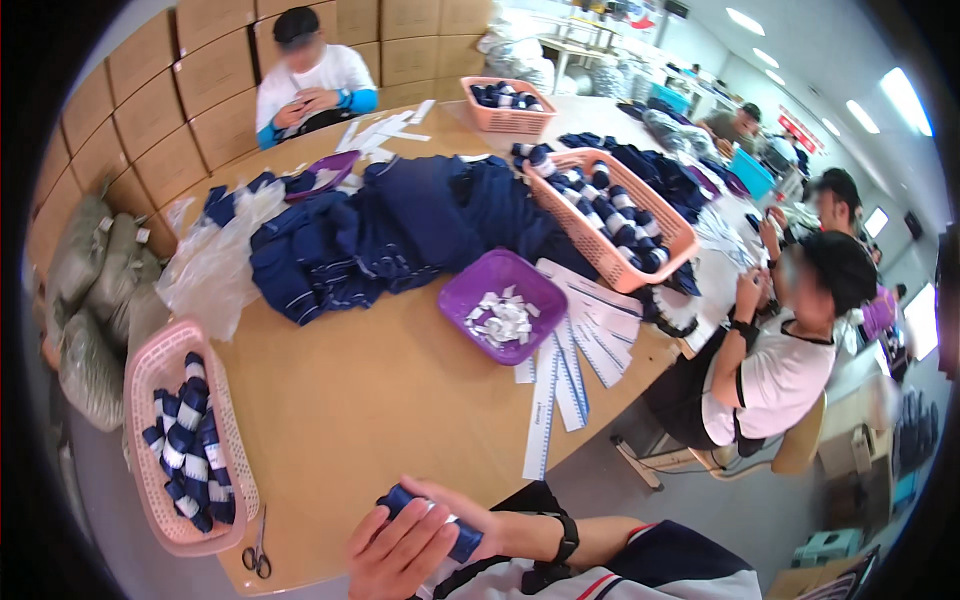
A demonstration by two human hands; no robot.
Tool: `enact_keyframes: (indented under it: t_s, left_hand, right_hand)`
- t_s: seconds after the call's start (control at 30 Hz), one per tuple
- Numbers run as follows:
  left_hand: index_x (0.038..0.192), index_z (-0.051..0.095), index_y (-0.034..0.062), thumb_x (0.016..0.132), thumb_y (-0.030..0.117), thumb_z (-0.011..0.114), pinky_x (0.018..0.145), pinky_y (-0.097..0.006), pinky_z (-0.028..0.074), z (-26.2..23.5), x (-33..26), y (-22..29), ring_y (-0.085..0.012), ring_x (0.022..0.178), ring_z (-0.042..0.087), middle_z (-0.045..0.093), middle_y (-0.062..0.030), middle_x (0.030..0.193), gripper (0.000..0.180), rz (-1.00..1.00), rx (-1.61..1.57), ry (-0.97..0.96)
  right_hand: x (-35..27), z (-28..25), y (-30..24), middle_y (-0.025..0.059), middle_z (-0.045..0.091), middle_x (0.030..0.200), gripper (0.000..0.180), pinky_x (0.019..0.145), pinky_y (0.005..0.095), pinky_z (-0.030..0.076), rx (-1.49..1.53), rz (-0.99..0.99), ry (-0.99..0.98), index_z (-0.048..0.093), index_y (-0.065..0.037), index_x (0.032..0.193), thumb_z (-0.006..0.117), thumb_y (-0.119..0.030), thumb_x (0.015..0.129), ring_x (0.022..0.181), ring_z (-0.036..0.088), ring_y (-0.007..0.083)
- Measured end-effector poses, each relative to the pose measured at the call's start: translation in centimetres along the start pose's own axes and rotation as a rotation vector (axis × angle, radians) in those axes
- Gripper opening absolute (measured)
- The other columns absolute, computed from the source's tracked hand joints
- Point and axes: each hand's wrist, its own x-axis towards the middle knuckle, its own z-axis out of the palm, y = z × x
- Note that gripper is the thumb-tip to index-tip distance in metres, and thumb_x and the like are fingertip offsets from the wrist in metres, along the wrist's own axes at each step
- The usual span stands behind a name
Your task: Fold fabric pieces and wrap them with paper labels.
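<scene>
Near the table's front edge, both my hands are closed around a rolled navy cloth bundle [466,543] with a white paper band partly showing. My left hand [392,558] lays its fingers over the top of the roll. My right hand [482,519] wraps it from the far side, with a dark band on the wrist. Ahead of them, a purple tray [455,318] carries small white paper pieces [503,317]. Long white paper strips with blue markings [540,420] fan out beside it. Scissors [257,556] lie at the table's lower left.
A pink basket [150,400] of banded navy rolls stands at left. Another pink basket [665,225] of rolls sits at the far right, a third [510,118] farther back. Navy cloth [400,225] is heaped mid-table. People sit across the table and at right; cartons [215,75] line the wall.
</scene>
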Motion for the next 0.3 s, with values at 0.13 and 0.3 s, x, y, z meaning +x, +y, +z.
enact_keyframes:
  t_s: [0.13, 0.3]
  left_hand:
    - [0.116, 0.070, 0.0059, 0.097, 0.019, 0.067, 0.108, -0.049, 0.046, 0.5, -0.9, -0.7, -0.0340, 0.117, 0.068, 0.072, -0.0134, 0.122, 0.024, -0.041, -0.050, 0.105]
    - [0.118, 0.072, 0.0119, 0.096, 0.036, 0.068, 0.099, -0.049, 0.052, -0.7, -5.4, -4.9, -0.0290, 0.111, 0.069, 0.073, -0.0089, 0.120, 0.032, -0.074, -0.104, 0.137]
  right_hand:
    - [0.9, -0.5, 1.8, -0.0006, 0.066, 0.103, 0.052, 0.082, 0.0219, 0.055, -0.403, -0.126, 0.273, 0.059, -0.007, 0.122, 0.040, -0.054, 0.109, 0.090, 0.066, 0.0105]
    - [1.2, 0.3, 1.4, 0.0036, 0.055, 0.133, 0.052, 0.101, 0.0319, 0.045, -1.223, -0.193, 0.292, 0.047, -0.009, 0.148, 0.036, -0.045, 0.112, 0.118, 0.052, 0.0139]
